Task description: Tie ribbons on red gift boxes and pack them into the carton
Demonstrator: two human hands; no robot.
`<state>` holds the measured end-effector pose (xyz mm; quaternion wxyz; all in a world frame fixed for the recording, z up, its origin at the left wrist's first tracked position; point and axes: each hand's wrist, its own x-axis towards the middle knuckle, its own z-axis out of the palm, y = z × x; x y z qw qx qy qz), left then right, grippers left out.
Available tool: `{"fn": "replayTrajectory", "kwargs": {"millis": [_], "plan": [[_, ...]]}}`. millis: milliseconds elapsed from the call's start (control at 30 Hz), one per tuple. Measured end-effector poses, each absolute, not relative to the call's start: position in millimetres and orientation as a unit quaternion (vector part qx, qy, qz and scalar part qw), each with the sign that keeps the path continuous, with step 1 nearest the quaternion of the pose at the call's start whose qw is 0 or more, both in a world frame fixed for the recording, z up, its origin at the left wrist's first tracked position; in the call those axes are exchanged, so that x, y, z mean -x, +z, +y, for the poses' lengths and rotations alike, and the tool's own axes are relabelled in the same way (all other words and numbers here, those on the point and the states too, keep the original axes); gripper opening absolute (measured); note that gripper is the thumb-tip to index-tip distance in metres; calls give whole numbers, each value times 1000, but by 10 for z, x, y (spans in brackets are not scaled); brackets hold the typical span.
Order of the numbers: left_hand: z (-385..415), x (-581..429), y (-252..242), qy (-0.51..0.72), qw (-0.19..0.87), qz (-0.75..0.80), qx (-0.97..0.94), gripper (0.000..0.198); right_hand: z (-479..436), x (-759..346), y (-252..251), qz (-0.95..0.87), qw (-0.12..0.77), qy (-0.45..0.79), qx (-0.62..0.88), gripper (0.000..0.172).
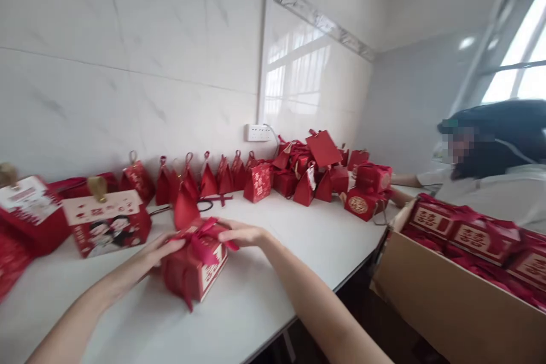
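A red gift box [182, 273] with a dark pink ribbon bow [205, 243] on top and a cream panel with red characters stands on the white table in front of me. My left hand [165, 247] is against its left side, fingers on the top edge; part of that hand is hidden behind the box. On the opposite side, my right hand [242, 233] grips the box by the bow, its thumb and fingers touching the ribbon. Just behind the box is a red pointed carton [186, 207]. A box printed with a cartoon couple [111, 226] stands left of my left hand.
Several red pointed boxes [207, 179] line the tiled wall, below a white power strip [258, 133]. Red boxes [326, 151] are heaped farther right. A cardboard carton [443, 290] of ribboned boxes stands at the table's right edge. A co-worker [499, 182] sits beyond it.
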<state>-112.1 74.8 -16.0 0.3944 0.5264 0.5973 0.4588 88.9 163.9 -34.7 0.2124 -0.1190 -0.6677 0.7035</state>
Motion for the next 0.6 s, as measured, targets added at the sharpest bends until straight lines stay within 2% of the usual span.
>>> {"fn": "replayTrajectory", "kwargs": {"millis": [33, 100, 233, 400, 500, 600], "plan": [[727, 1097, -137, 430, 429, 606, -513, 48, 1615, -918, -337, -693, 188, 689, 98, 80], [741, 1060, -130, 468, 409, 621, -477, 48, 1598, -960, -331, -728, 171, 659, 81, 91], [849, 1035, -249, 537, 379, 571, -492, 49, 1634, -968, -386, -770, 205, 597, 94, 101], [837, 996, -277, 569, 345, 521, -534, 45, 1583, -879, -462, -778, 316, 518, 162, 118], [826, 978, -260, 609, 316, 471, -555, 45, 1517, -792, -491, -807, 408, 388, 178, 116], [851, 986, -284, 615, 292, 485, -548, 50, 1486, -750, -511, -832, 421, 317, 174, 115]]}}
